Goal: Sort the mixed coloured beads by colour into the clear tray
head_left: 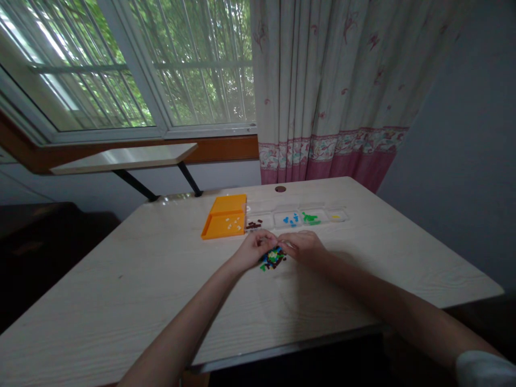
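My left hand [255, 248] and my right hand [303, 246] meet at the fingertips over the far side of a mixed pile of small plastic pieces [274, 258]. Brown, green, blue and pale pieces make up this pile, on the table just under my fingers. Both hands have thumb and fingers pinched together. Whatever they hold is too small or too hidden to name. Behind my hands, an orange case [224, 205] lies open with several white pieces [234, 223] in its near half.
Right of the case, a row of clear trays holds brown pieces [253, 224], blue pieces [291, 219], green pieces [310, 217] and a little yellow [335, 216]. A raised shelf [133, 157] stands at the table's back left. Curtains [322, 97] hang behind the table [161, 279].
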The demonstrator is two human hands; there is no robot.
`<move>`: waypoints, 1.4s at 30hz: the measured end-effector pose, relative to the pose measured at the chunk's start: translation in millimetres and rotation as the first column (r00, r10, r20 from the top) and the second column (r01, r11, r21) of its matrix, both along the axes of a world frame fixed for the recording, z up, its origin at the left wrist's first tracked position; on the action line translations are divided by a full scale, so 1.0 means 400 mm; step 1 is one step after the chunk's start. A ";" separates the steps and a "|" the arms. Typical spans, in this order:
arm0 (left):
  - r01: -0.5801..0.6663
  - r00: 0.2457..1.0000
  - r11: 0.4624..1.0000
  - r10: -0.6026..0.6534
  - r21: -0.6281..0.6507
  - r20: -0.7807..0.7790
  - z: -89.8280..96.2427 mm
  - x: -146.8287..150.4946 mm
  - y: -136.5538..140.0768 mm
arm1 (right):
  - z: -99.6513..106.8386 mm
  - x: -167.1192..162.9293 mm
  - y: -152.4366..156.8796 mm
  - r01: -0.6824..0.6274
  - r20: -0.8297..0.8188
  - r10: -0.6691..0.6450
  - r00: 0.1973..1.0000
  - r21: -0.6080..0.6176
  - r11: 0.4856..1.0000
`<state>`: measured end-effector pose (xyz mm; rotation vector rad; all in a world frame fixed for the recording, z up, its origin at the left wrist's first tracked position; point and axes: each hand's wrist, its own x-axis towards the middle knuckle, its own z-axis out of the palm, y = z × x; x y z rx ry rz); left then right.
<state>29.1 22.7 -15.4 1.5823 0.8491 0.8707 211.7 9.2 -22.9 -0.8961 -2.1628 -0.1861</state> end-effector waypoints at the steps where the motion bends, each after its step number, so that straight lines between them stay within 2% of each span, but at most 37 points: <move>1: 0.000 1.000 1.000 0.000 -0.011 0.004 0.001 0.000 -0.001 | 0.002 0.000 0.000 0.005 -0.007 -0.005 1.000 0.010 1.000; 11: -0.023 1.000 0.999 0.023 0.022 -0.005 0.003 0.001 0.000 | 0.005 -0.001 0.003 -0.008 -0.021 0.010 1.000 0.083 0.996; 20: -0.018 1.000 1.000 0.018 -0.005 0.007 0.009 0.003 -0.004 | 0.012 0.005 -0.002 0.030 0.078 -0.041 0.996 0.134 0.991; 34: -0.075 0.996 0.996 0.076 0.043 -0.045 0.009 0.003 -0.002 | 0.012 0.007 0.000 0.025 0.094 -0.037 0.995 0.133 0.991; 39: -0.085 0.996 0.995 0.087 0.052 -0.034 0.011 0.005 -0.004 | 0.014 0.004 0.001 0.010 0.030 -0.013 0.999 0.117 0.993; 42: -0.086 0.996 0.994 0.086 0.063 -0.010 0.010 0.005 -0.002 | 0.017 0.004 0.006 0.010 -0.102 -0.007 0.995 0.030 1.000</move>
